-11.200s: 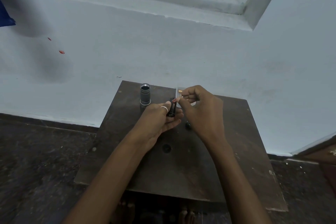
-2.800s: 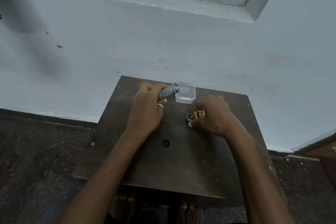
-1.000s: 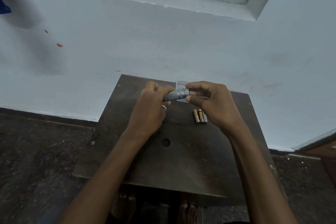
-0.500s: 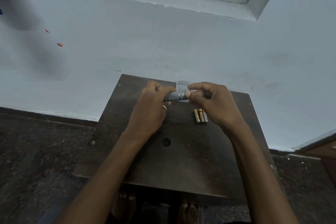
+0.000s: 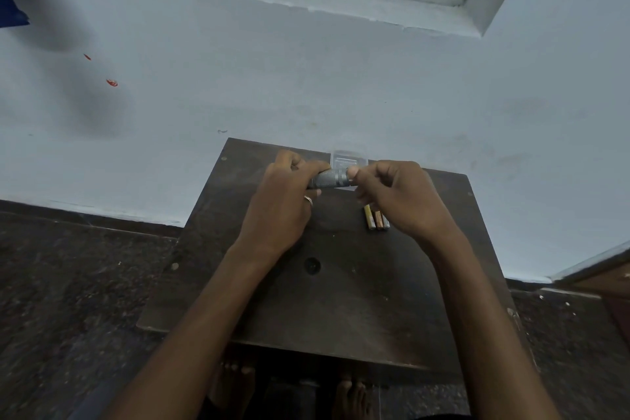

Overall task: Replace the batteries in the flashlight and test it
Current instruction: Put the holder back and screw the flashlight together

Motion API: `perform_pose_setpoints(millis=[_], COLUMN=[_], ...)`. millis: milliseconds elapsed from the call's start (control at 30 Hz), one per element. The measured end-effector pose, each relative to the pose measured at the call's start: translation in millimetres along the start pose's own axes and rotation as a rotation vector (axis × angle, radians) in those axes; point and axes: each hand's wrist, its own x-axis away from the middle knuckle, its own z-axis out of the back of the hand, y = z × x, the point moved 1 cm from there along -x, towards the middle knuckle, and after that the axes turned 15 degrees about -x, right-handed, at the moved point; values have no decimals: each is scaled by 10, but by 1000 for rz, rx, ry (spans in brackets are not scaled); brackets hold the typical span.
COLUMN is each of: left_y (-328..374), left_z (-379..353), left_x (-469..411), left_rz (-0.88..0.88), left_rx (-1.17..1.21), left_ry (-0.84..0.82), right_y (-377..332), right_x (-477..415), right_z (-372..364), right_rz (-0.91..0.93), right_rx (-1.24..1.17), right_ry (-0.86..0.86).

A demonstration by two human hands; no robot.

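Observation:
The grey flashlight body (image 5: 330, 179) lies sideways above the far part of the dark wooden table (image 5: 341, 300). My left hand (image 5: 283, 201) is wrapped around its left part. My right hand (image 5: 395, 196) pinches its right end with thumb and fingers; whatever sits at that end is hidden by my fingertips. Three small batteries (image 5: 375, 218) lie side by side on the table, half under my right hand.
A small clear plastic box (image 5: 349, 157) stands at the table's far edge, just behind the flashlight. A pale blue wall rises right behind the table. A round hole (image 5: 312, 265) marks the table's middle. Dark stone floor lies on both sides, and bare toes show below the near edge.
My left hand took up the flashlight and my right hand left the batteries on the table and came to the flashlight's right end. In the last second the right fingers closed tighter over that end.

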Motion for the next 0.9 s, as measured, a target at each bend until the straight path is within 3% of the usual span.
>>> perform_pose_setpoints(millis=[267, 500, 700, 900], left_y=[29, 24, -7, -6], left_z=[2, 9, 21, 15], left_x=[4, 5, 2, 1], left_rz=[-3, -1, 1, -2], left_rx=[18, 3, -6, -18], left_ry=[-9, -16, -8, -11], right_y=[13, -33, -5, 61], right_x=[12, 19, 16, 4], right_z=[-15, -53, 28, -1], right_rz=[-4, 58, -32, -30], right_rx=[103, -36, -151, -54], right_ry=[74, 143, -32, -38])
